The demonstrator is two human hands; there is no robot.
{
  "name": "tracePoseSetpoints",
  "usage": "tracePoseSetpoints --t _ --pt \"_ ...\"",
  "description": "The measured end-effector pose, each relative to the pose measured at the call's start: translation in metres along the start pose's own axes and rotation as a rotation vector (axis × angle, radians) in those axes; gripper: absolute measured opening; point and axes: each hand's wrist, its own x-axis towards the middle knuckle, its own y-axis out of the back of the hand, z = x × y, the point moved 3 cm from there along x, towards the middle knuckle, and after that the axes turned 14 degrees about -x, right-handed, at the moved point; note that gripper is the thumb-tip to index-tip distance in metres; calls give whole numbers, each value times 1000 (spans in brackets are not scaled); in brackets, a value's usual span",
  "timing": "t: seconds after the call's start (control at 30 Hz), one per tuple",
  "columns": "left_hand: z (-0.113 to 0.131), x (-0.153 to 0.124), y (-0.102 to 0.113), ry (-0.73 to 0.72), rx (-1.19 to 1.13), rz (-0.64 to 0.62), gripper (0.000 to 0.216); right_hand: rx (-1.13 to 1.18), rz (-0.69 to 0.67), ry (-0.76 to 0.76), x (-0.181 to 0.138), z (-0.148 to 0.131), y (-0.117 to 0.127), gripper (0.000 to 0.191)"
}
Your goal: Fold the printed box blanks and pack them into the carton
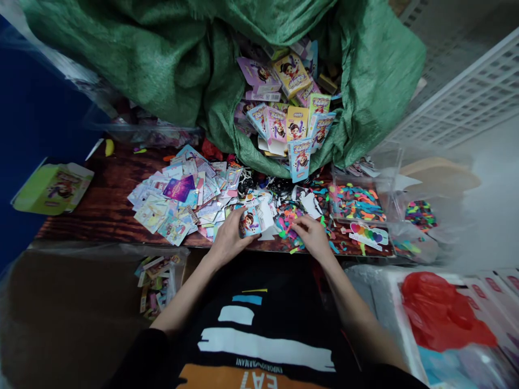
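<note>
My left hand (234, 237) is closed round a small printed card box (250, 222), its white end flap open toward the right. The box carries a cartoon girl on a blue ground. My right hand (314, 235) has its fingertips pinched at a pile of small bright balloon-like pieces (286, 215), with a pinkish-red one at the tips. Left of my hands spreads a heap of shiny picture cards (190, 192). Behind the box lie black and white small items (263, 189) that I cannot make out.
A green woven sack (170, 70) at the back spills several cartoon boxes (298, 121). To the right are a clear bin of coloured pieces (359, 202) and a rainbow-heart sticker (368, 236). A yellow-green box (54, 186) sits at the left edge. Below stands an open carton (81, 302).
</note>
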Motion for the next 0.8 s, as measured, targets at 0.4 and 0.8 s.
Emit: tracePoseSetpoints --t 0.4,0.8 --pt "4 0 -6 -75 68 -45 61 481 82 -101 8 -19 29 21" --pt "14 3 -12 -107 41 -19 60 -223 -49 553 10 -92 -5 22"
